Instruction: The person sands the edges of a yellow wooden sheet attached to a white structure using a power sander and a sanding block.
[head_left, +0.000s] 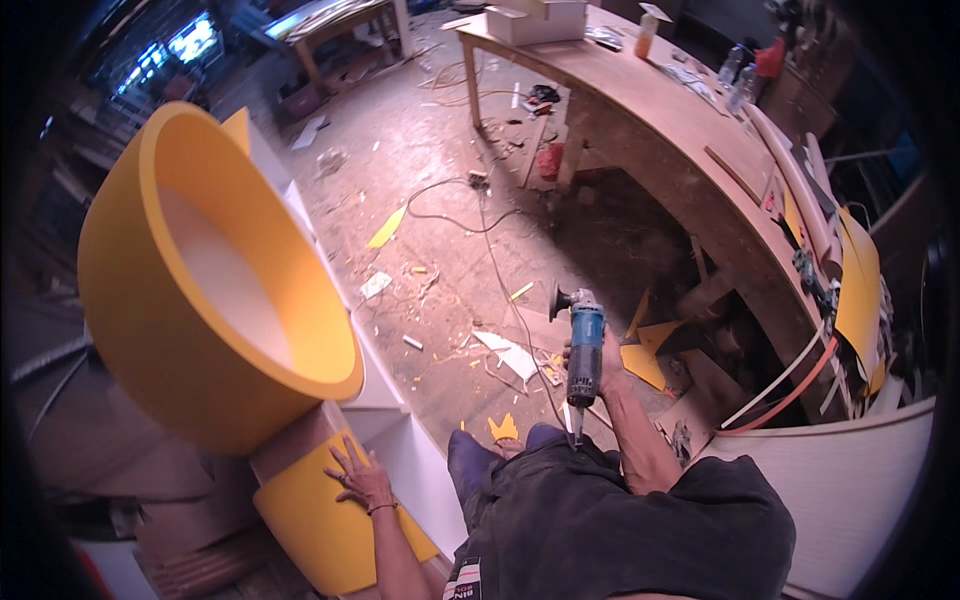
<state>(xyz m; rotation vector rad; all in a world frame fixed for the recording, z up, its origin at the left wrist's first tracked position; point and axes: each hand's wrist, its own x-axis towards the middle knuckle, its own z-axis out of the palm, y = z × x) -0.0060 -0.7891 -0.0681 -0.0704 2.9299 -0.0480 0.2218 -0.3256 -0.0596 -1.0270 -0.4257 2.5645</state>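
My right hand (611, 364) is closed around the body of a teal and black Makita angle grinder (586, 349), held upright over the floor with its dark disc pointing left. The cord hangs from its lower end. On the left, my left hand (360, 477) lies flat with fingers spread on a curved yellow panel (315, 517). Just beyond that hand, a large round yellow drum-shaped piece (187, 300) with a pale inner face rests tilted on its side, on or against white box-like cabinet parts (409, 450).
A long wooden workbench (675, 112) curves along the right, bearing bottles, a white box and rolled sheets. Yellow and white offcuts (510, 356) litter the floor, where a cable (491, 247) runs. A pale panel (832, 487) stands at the lower right.
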